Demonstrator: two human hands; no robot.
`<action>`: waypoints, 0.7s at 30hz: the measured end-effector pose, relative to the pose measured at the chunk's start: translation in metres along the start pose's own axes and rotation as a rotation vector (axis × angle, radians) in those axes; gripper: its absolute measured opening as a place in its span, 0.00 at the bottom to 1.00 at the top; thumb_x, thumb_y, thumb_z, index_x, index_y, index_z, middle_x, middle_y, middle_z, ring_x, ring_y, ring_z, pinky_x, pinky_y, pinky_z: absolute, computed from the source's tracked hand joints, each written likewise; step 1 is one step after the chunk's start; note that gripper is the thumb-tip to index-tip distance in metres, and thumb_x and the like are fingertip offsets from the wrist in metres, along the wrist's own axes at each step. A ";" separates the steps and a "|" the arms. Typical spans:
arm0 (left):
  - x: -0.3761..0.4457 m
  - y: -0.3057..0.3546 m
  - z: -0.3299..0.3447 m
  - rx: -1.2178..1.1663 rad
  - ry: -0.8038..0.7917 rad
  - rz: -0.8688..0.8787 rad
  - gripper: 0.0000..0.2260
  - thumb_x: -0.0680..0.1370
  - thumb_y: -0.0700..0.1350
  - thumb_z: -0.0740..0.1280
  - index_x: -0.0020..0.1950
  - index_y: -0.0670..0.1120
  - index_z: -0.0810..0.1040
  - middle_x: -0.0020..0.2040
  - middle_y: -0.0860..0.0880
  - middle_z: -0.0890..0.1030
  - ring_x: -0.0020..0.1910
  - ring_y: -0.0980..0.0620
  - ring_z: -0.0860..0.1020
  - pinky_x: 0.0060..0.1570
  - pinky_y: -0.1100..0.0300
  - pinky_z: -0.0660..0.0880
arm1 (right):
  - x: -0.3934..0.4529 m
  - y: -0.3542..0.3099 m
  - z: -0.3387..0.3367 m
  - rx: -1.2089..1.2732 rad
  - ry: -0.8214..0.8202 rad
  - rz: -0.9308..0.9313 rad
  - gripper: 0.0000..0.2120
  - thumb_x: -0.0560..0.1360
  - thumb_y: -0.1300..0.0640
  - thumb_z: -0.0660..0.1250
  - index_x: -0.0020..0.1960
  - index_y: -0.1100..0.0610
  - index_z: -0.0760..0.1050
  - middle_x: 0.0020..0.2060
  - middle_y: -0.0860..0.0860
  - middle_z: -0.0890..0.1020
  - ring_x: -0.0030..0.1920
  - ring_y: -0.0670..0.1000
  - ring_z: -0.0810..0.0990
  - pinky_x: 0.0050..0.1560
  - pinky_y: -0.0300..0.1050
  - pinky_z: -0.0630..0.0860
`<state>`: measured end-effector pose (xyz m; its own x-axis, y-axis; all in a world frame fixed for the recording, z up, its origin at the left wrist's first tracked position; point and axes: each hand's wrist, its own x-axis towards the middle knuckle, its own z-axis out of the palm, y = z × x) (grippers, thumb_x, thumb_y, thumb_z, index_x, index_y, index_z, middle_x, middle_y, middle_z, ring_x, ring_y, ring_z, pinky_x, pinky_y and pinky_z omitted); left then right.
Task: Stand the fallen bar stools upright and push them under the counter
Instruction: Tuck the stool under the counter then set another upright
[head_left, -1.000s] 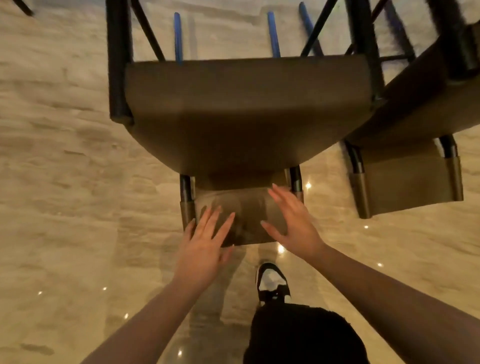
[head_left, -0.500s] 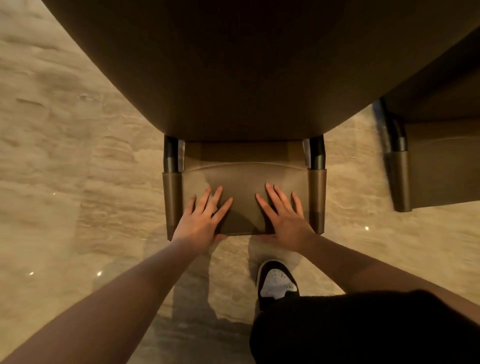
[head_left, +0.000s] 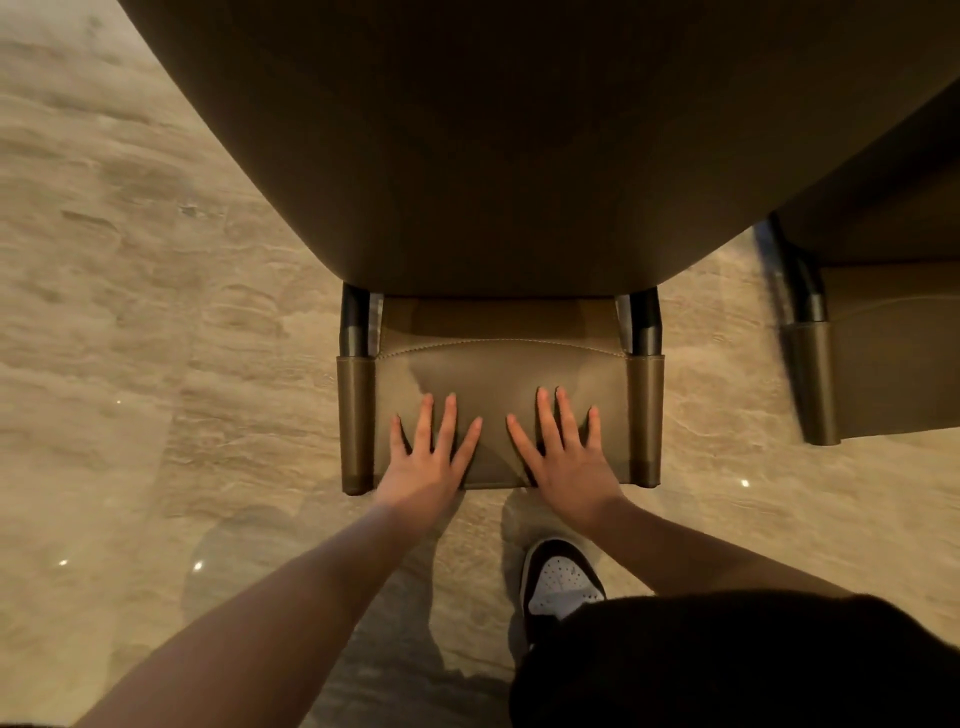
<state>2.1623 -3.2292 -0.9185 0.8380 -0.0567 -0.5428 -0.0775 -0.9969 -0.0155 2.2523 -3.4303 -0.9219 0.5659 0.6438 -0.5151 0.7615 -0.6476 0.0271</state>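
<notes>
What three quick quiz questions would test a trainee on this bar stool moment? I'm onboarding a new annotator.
1. True or false: both hands lie flat, fingers straight, on the bar stool's backrest.
2. Which hand is nearer the second stool: A the left hand, B the right hand?
3. Fill in: a white and dark ___ stands on the marble floor below the hands.

Key: 1 true; 2 B; 3 shoe.
</notes>
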 end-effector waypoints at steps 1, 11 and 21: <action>0.001 0.004 -0.003 -0.007 -0.021 -0.021 0.44 0.80 0.54 0.61 0.75 0.46 0.26 0.71 0.34 0.24 0.69 0.28 0.27 0.67 0.25 0.43 | 0.000 -0.005 -0.003 0.012 -0.020 0.024 0.56 0.75 0.49 0.69 0.73 0.54 0.21 0.69 0.67 0.24 0.71 0.71 0.28 0.69 0.77 0.42; -0.017 0.010 -0.055 -0.025 -0.116 -0.051 0.46 0.80 0.47 0.65 0.74 0.48 0.26 0.73 0.35 0.27 0.73 0.30 0.31 0.70 0.27 0.46 | -0.031 -0.005 -0.053 0.031 -0.055 0.047 0.52 0.77 0.54 0.66 0.72 0.51 0.22 0.72 0.64 0.28 0.72 0.67 0.28 0.71 0.72 0.44; -0.097 -0.003 -0.224 -0.131 -0.217 -0.025 0.39 0.81 0.43 0.62 0.79 0.49 0.35 0.79 0.39 0.37 0.77 0.39 0.37 0.74 0.36 0.49 | -0.102 0.018 -0.221 0.097 -0.124 0.007 0.42 0.80 0.57 0.60 0.75 0.47 0.29 0.76 0.61 0.35 0.75 0.65 0.35 0.73 0.68 0.47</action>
<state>2.2025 -3.2326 -0.6781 0.7021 -0.0324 -0.7114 0.0246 -0.9973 0.0698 2.2782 -3.4174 -0.6792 0.5234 0.5875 -0.6171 0.7199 -0.6924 -0.0487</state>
